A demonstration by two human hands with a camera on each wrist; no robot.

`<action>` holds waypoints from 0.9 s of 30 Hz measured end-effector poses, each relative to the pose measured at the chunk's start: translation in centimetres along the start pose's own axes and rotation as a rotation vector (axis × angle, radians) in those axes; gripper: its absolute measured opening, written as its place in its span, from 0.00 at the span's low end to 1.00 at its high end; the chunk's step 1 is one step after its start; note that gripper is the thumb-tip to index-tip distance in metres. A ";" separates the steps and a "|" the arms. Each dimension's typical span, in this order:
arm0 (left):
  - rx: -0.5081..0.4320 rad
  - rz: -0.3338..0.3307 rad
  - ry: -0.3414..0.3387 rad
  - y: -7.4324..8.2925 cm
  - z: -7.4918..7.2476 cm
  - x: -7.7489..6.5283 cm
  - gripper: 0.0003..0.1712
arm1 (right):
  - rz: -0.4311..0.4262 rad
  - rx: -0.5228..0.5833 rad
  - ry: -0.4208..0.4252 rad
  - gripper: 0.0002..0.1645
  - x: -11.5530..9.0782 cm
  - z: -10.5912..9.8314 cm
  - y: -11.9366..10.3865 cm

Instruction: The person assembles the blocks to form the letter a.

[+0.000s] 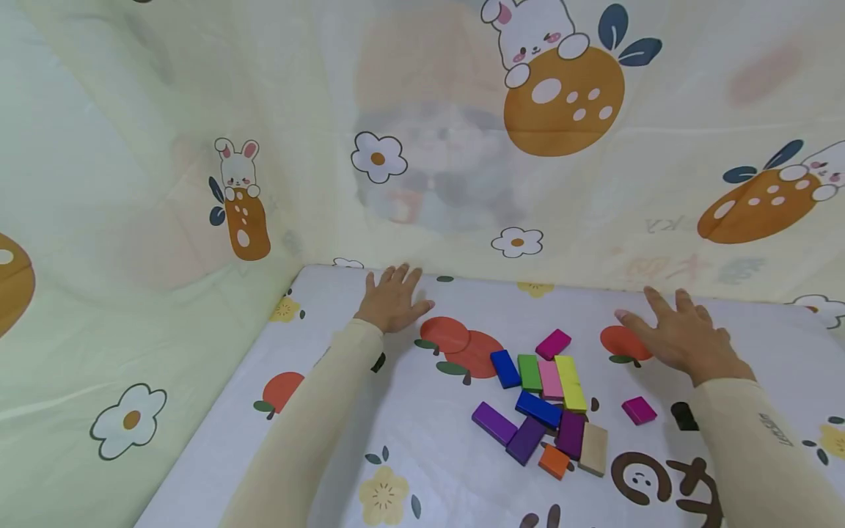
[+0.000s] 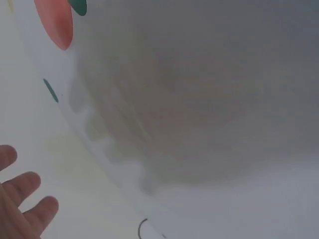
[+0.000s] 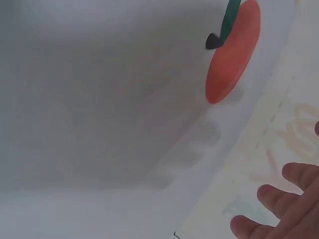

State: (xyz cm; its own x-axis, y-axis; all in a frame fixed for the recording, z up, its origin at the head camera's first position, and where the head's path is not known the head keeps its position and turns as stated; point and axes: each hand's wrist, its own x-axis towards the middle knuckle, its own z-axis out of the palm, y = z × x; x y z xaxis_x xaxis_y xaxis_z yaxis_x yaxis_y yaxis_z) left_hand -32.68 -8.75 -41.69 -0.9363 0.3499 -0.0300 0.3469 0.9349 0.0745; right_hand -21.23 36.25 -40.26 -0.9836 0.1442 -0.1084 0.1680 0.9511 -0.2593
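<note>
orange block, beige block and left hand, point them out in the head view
orange block (image 1: 553, 461), head view, top face
beige block (image 1: 593, 448), head view, top face
left hand (image 1: 390, 302), head view, back of hand

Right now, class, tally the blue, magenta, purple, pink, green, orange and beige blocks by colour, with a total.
Blue blocks: 2
Magenta blocks: 2
Purple blocks: 3
Pink block: 1
Green block: 1
Orange block: 1
Beige block: 1
Total: 11

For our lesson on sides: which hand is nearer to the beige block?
Right. The right hand is beyond the beige block and to its right; the left hand is also beyond it, but farther off to its left.
</note>
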 end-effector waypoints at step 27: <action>-0.408 0.352 -0.249 9.4 0.3 -1.9 0.27 | -0.151 0.210 -0.295 0.33 2.2 3.0 -7.6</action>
State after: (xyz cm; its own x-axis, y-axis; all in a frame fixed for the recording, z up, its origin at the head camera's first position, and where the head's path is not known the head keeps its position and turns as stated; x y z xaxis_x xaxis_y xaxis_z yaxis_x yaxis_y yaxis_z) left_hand -27.58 -0.60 -41.25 -0.7103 0.6847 -0.1636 0.5396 0.6788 0.4981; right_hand -24.48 28.56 -41.37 -0.9423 -0.1068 -0.3172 0.0626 0.8747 -0.4806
